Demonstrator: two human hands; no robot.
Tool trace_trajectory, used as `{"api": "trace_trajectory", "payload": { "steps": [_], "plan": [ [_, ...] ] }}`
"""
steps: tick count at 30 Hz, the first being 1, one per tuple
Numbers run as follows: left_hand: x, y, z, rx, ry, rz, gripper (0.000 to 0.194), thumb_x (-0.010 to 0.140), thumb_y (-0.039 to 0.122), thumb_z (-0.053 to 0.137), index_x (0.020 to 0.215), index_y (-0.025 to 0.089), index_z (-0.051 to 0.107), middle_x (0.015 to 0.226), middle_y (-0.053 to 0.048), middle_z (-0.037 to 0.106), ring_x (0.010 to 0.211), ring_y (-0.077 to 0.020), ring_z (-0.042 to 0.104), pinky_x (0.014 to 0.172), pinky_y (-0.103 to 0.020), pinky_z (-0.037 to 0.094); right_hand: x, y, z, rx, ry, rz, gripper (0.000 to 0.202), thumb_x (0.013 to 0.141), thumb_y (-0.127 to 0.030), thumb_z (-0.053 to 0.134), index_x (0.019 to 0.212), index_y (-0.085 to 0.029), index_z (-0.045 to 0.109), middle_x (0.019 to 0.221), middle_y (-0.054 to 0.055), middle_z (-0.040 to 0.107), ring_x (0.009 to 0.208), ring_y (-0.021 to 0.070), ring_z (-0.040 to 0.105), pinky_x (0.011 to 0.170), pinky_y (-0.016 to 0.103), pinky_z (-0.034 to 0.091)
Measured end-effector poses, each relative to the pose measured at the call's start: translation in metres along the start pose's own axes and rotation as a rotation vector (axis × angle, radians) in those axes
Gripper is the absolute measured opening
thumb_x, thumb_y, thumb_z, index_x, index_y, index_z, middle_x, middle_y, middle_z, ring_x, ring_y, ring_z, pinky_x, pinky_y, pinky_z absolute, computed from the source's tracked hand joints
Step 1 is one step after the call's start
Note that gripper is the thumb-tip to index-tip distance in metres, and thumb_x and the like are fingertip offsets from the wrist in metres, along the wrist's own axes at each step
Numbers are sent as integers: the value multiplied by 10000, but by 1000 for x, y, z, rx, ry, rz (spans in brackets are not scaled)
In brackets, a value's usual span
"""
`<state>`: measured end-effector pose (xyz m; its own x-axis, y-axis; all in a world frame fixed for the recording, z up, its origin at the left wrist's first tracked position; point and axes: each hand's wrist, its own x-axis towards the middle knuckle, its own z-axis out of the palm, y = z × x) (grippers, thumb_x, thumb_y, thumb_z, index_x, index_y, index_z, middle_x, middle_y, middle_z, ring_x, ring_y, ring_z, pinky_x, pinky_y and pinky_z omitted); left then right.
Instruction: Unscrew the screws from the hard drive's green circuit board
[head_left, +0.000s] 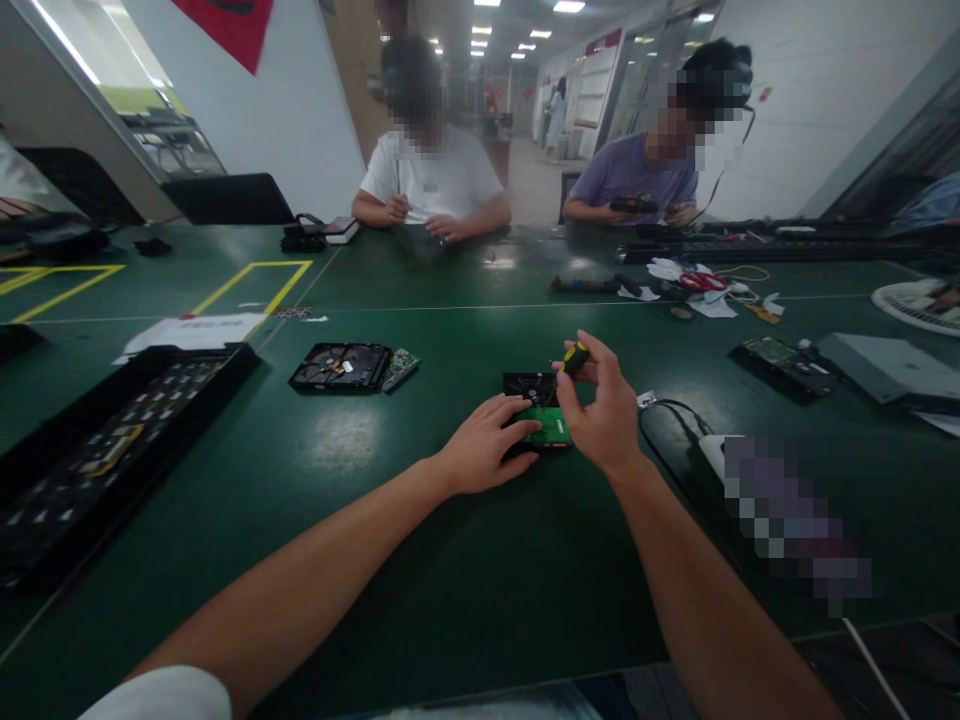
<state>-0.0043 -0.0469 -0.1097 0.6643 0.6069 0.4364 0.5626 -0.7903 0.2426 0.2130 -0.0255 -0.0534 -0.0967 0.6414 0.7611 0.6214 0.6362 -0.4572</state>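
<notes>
My left hand (pixel 491 443) presses on the black hard drive with a green circuit board (pixel 547 428), flat on the dark green tabletop (pixel 337 560); my right hand (pixel 600 410) pinches a yellow-and-black screwdriver handle (pixel 574 359) above its right side

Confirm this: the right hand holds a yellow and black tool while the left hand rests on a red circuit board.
Not red: the head view shows a green circuit board under the left hand. The right hand does hold the tool.
</notes>
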Motion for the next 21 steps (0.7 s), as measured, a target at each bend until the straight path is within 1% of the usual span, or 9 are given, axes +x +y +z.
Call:
{"api": "trace_trajectory", "payload": {
  "steps": [3,5,7,10,12,14,16,18,21],
  "plan": [
    [0,1,0,3,1,0,447,1004,418,634,1380,178,632,1538,-186,519,1472,-362,476,1232,-597,395,0,2,1,-41,6,7,537,982,-339,649,1493,-290,489,1304,107,674,910,235,711,851,464,650],
    [0,1,0,1,5,2,447,1002,411,637,1382,175,631,1535,-188,521,1474,-363,473,1232,-594,395,0,2,0,-75,-1,-8,528,971,-368,672,1470,-288,521,1254,105,682,869,236,694,845,476,647],
    [0,0,0,-1,3,3,448,1004,409,633,1386,175,629,1539,-188,517,1475,-363,473,1233,-594,394,0,2,-1,-70,-19,-14,542,991,-360,630,1510,-287,494,1278,113,681,911,247,700,886,490,641],
    [0,0,0,-3,-8,2,452,1007,412,628,1401,191,617,1552,-179,508,1473,-361,477,1230,-605,396,0,3,0,-26,-33,-1,589,1018,-317,560,1586,-283,407,1374,121,659,1014,253,713,937,481,634],
    [0,0,-1,-4,-6,-2,452,1008,413,626,1407,202,610,1557,-172,504,1473,-358,478,1228,-610,397,-1,5,1,-31,-13,10,596,1007,-330,592,1575,-280,417,1383,120,655,993,247,713,910,466,641],
    [0,1,-1,-2,-5,-5,447,1010,413,624,1405,203,611,1558,-170,503,1476,-358,474,1229,-608,398,-1,6,1,-62,12,15,569,985,-368,646,1522,-280,476,1345,113,669,937,240,705,861,454,646],
    [0,1,-2,1,-9,-5,444,1015,414,617,1400,194,615,1551,-175,507,1476,-359,472,1230,-604,397,-1,5,1,-79,13,6,533,978,-394,660,1478,-280,516,1306,107,683,918,239,699,835,447,645],
    [0,2,-2,3,-15,-5,444,1018,418,611,1394,183,620,1547,-182,508,1473,-361,473,1231,-598,395,0,3,0,-70,-3,-1,517,997,-375,624,1491,-281,505,1293,107,691,939,243,704,863,454,641],
    [0,1,-2,-3,-10,-7,441,1013,412,618,1390,183,625,1550,-184,505,1472,-364,474,1231,-598,396,0,1,0,-48,-17,1,548,1016,-314,560,1550,-284,440,1322,116,682,985,251,712,922,481,629]
  ]
}}
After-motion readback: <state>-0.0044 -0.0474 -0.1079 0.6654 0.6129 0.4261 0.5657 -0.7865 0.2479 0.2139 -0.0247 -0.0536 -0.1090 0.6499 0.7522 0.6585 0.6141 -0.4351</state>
